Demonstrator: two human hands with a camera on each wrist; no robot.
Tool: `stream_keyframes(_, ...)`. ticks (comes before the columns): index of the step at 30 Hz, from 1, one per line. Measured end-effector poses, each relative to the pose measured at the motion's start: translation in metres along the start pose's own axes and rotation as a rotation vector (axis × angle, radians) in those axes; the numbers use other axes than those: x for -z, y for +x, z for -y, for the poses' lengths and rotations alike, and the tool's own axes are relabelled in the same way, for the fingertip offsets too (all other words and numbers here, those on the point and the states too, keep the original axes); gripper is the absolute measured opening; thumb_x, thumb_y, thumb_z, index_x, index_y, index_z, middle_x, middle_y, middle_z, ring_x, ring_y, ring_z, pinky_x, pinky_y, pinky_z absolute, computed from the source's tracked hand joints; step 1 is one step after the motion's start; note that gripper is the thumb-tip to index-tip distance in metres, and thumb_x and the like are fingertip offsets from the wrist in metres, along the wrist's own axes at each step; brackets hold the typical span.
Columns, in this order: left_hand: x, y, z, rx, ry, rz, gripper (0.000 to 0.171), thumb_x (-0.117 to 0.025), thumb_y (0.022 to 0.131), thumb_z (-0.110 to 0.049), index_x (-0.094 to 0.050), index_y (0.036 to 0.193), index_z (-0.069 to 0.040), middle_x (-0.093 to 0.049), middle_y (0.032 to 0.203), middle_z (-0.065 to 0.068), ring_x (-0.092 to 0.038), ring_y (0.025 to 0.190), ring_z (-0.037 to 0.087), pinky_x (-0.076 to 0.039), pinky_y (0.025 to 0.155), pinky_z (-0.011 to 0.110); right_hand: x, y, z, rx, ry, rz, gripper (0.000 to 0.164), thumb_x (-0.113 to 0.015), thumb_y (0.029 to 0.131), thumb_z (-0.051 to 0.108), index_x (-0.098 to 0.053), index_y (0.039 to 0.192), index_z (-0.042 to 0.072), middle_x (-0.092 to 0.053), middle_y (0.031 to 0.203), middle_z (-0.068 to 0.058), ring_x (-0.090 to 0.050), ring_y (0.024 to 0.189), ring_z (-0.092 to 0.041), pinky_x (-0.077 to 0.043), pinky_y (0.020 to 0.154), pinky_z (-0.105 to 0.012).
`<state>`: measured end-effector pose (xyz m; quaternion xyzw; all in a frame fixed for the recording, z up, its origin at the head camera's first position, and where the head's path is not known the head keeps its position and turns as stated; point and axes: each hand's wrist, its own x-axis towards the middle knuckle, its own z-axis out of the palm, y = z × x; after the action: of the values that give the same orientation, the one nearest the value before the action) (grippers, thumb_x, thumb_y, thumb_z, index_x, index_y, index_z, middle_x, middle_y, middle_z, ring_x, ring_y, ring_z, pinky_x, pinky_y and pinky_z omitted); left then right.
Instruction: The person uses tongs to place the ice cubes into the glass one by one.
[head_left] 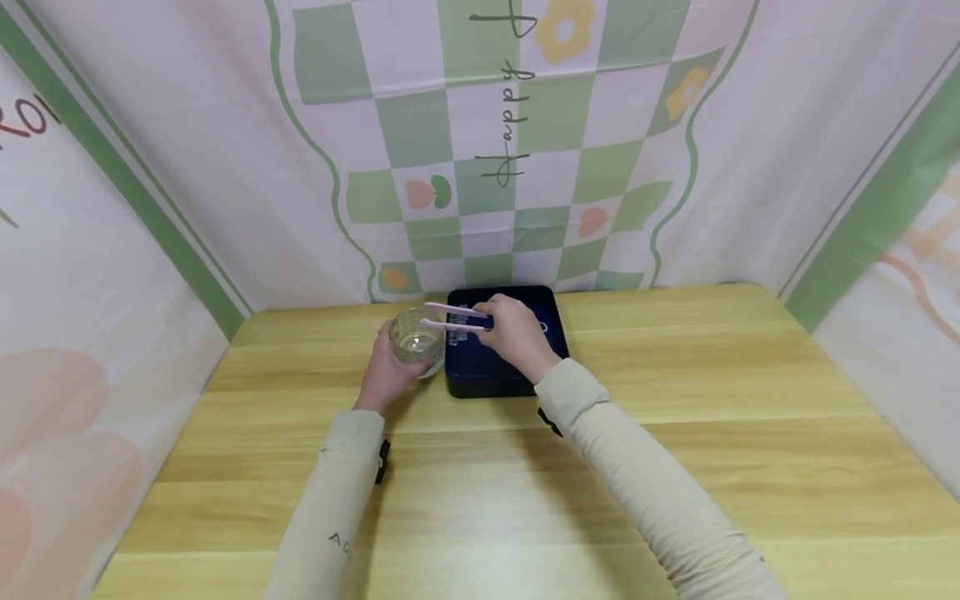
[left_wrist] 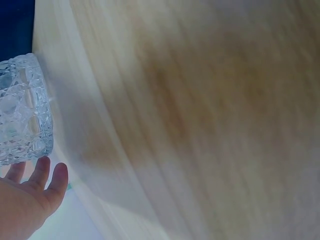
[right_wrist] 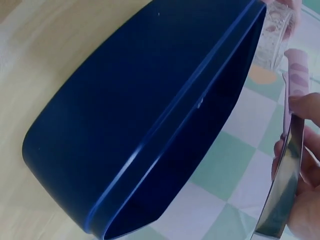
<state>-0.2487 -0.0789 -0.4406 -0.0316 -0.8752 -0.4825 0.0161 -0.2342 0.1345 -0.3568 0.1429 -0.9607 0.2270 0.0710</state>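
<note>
My left hand (head_left: 384, 377) grips a clear glass (head_left: 417, 340) by its side, just left of a shallow dark blue box (head_left: 480, 385). Raised facets cover the glass (left_wrist: 22, 112) in the left wrist view, where the fingers (left_wrist: 56, 186) show at one end of it. Over the box, my right hand (head_left: 517, 332) holds a pair of tongs (head_left: 454, 311) with pink tips that point left and stand apart, overlapping the glass's rim. The tongs (right_wrist: 281, 192) have a shiny metal body in the right wrist view. Nothing shows between the tips.
Everything is on a wooden table (head_left: 450, 517). A patterned cloth (head_left: 480, 108) with green checks rises behind the box, and more cloth encloses both sides. The box (right_wrist: 115, 110) has a tall side wall, and small white print shows inside it from above.
</note>
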Motion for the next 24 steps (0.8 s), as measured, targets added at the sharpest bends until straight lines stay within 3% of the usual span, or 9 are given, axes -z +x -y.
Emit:
stream_keyframes(11, 0.001, -0.002, 0.0, -0.059, -0.017, -0.037, 0.095, -0.079, 0.072, -0.014, -0.022, 0.146, 0.0, -0.039, 0.144, 0.024, -0.04, 0.133, 0.039, -0.032, 0.114, 0.056, 0.003, 0.001, -0.017, -0.12, -0.072, -0.048, 0.039, -0.07, 0.085, 0.011, -0.064, 0.123, 0.005, -0.065, 0.117, -0.016, -0.063, 0.102, -0.031, -0.056, 0.083, -0.04)
stream_keyframes(24, -0.001, 0.001, 0.001, -0.006, -0.029, 0.009, 0.099, -0.082, 0.073, -0.016, -0.02, 0.149, -0.007, -0.037, 0.148, 0.016, -0.038, 0.137, 0.033, -0.031, 0.116, 0.051, -0.016, -0.002, -0.034, -0.102, -0.148, 0.03, 0.034, -0.07, 0.083, 0.007, -0.067, 0.117, 0.003, -0.066, 0.109, -0.017, -0.064, 0.098, -0.032, -0.058, 0.08, -0.038)
